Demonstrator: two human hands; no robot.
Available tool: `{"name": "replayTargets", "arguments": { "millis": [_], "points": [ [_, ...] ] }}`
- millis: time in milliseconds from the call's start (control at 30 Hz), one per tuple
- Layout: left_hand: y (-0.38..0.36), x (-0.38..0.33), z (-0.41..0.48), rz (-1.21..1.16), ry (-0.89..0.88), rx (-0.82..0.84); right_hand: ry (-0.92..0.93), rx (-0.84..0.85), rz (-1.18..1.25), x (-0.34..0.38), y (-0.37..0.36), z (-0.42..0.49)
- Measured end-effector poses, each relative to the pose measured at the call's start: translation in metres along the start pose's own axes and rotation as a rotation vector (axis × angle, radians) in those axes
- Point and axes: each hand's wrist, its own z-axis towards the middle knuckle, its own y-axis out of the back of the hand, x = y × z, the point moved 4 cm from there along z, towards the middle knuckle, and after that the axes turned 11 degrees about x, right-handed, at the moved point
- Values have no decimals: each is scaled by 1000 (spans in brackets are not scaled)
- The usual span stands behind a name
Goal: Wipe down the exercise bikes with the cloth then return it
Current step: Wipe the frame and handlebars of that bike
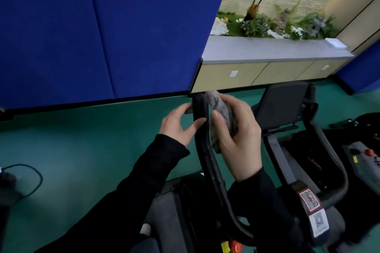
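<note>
The right hand [236, 141] has its grip closed round a bunched grey cloth [221, 113], thumb in front and fingers curled behind. It holds the wad against the right side of the black curved handlebar [202, 144] of the nearest exercise bike [172, 201]. The left hand [180, 127] is on the other side of the same bar with a loose, wide-open grip — fingers spread and relaxed, thumb tip lying at the bar's edge, holding nothing. Both arms are in black sleeves.

A red-bordered QR code label [310, 199] is stuck on the grey frame of a second bike [287, 109] just to the right, with a white QR sticker [319, 222] directly below it; any writing on them is too small to read.

Dark blue padded wall panels [102, 26] rise behind the bikes, above a green floor [82, 139]. Further back stands a pale wood cabinet with a grey worktop [267, 49] that carries a small white box [335, 43]; green decorative plants [267, 22] sit behind it. A black cable [35, 176] loops on the floor at the left, and a red knob [369, 152] shows on a grey panel at the right edge.
</note>
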Motion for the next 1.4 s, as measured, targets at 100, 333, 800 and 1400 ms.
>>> {"name": "replayTargets", "arguments": {
  "millis": [100,333,800,1400],
  "points": [
    [-1,1,4,-216,14,49,15,93,-100,2,-15,39],
    [7,9,6,-406,57,166,-232,484,-25,-21,-38,88],
    [18,24,7,-378,14,188,-364,-31,46,-18,-52,3],
    [14,21,6,-419,29,200,-499,27,107,-29,-53,-6]
  ]
}}
